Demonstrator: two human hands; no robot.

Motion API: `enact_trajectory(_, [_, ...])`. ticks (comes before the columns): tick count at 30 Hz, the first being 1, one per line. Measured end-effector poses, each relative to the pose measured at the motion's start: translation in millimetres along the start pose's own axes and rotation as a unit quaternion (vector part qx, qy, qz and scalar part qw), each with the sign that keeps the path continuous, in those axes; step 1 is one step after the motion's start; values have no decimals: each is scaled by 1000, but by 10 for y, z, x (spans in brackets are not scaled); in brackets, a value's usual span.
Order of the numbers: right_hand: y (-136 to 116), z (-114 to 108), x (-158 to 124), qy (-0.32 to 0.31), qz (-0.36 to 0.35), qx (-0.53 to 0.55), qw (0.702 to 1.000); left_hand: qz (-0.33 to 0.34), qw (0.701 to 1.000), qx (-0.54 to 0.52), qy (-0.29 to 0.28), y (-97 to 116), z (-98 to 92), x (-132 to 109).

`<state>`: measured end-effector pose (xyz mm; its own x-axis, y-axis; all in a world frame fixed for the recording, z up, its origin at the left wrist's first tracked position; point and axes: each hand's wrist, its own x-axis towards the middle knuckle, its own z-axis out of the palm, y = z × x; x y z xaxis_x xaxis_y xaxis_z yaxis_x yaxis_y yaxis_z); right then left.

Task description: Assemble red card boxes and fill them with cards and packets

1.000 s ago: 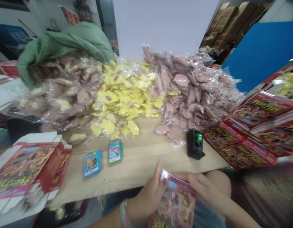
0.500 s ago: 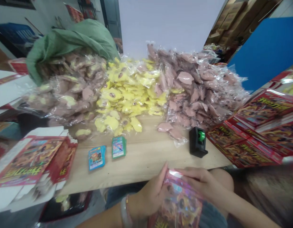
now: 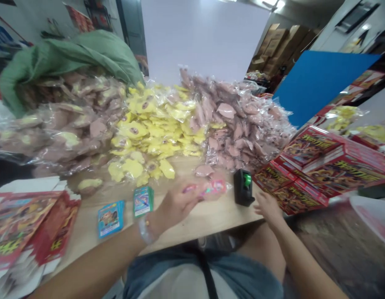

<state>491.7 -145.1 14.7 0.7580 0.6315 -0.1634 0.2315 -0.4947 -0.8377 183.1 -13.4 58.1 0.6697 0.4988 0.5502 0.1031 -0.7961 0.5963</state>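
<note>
My left hand (image 3: 175, 204) reaches out over the wooden table (image 3: 195, 220), blurred by motion. Its fingers pinch a small pink packet (image 3: 211, 189) with a bit of green on it, just in front of the heaps of bagged toys. My right hand (image 3: 267, 206) lies at the table's near edge with its fingers stretched out and holds nothing. It is beside a black tape dispenser with a green roll (image 3: 243, 187) and the nearest red printed box (image 3: 289, 195). Two small stacks of cards, one blue (image 3: 110, 217) and one green (image 3: 142, 201), lie left of my left hand.
Heaps of clear-bagged toys cover the back of the table: brownish-pink (image 3: 64, 120) left, yellow (image 3: 155, 124) middle, pink (image 3: 239, 120) right. A green sack (image 3: 70, 54) lies over the left heap. Flat red cartons (image 3: 27, 224) lie left, stacked red boxes (image 3: 329, 162) right.
Both hands held a red printed box on my lap; that box is now out of sight. My left hand has reached forward over the table with a pink packet, my right hand moved to the table's edge.
</note>
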Motion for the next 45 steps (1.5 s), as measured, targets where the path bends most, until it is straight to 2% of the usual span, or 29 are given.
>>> enact_trajectory(3, [61,87,327,-59,102,84,989,6,997,11,-78,-128,228,-82])
enact_trajectory(6, [34,158,366,-81,144,148,975,-27,991,48,-125,-101,295,-128])
enact_trajectory(10, [130,205,118,-38,114,198,973,-46,980,91,-173,-68,203,-57])
enact_trajectory(13, [266,245,-157,15,91,180,979,-34,975,115,-187,-118,187,5])
enact_trajectory(15, [248,289,-349,41,88,153,983,-34,973,127,-189,-136,207,33])
enact_trajectory(17, [81,388,-551,36,71,138,987,-49,972,132,-190,-116,230,61])
enact_trajectory(19, [-203,575,-753,-27,30,164,986,-66,969,141,-192,-68,253,90])
enact_trajectory(21, [-492,842,-915,-102,7,235,967,-75,965,154,-199,-19,276,112])
enact_trajectory(22, [-596,988,-967,-118,14,273,955,-73,964,159,-201,-1,287,117])
enact_trajectory(24, [-665,1246,-1004,-94,44,315,943,-58,963,158,-209,21,292,111])
enact_trajectory(27, [-476,1403,-945,-30,32,248,968,-32,964,142,-224,79,212,92])
enact_trajectory(30, [-274,1239,-883,11,-15,167,986,-53,972,90,-210,243,-21,117])
enact_trajectory(32, [-274,1075,-873,-23,-70,130,989,-73,979,11,-191,357,-213,151])
enact_trajectory(34, [-352,1006,-850,-91,-110,86,986,-108,980,-76,-146,373,-369,140])
enact_trajectory(35, [-394,1029,-826,-121,-109,66,985,-139,980,-94,-109,324,-429,91])
enact_trajectory(37, [-448,1178,-755,-159,-83,21,984,-214,975,-47,-28,126,-540,-130])
enact_trajectory(39, [-472,1398,-689,-181,-94,-64,977,-268,961,65,-7,-140,-686,-510])
enact_trajectory(40, [-493,1513,-675,-179,-130,-115,968,-288,950,114,-23,-272,-776,-735])
enact_trajectory(42, [-592,1754,-714,-153,-251,-203,934,-328,922,192,-65,-497,-965,-1183])
enact_trajectory(43, [-676,1894,-771,-154,-322,-228,906,-339,910,218,-90,-586,-1045,-1376])
enact_trajectory(45, [-886,2229,-933,-224,-449,-259,825,-348,896,243,-128,-722,-1142,-1654])
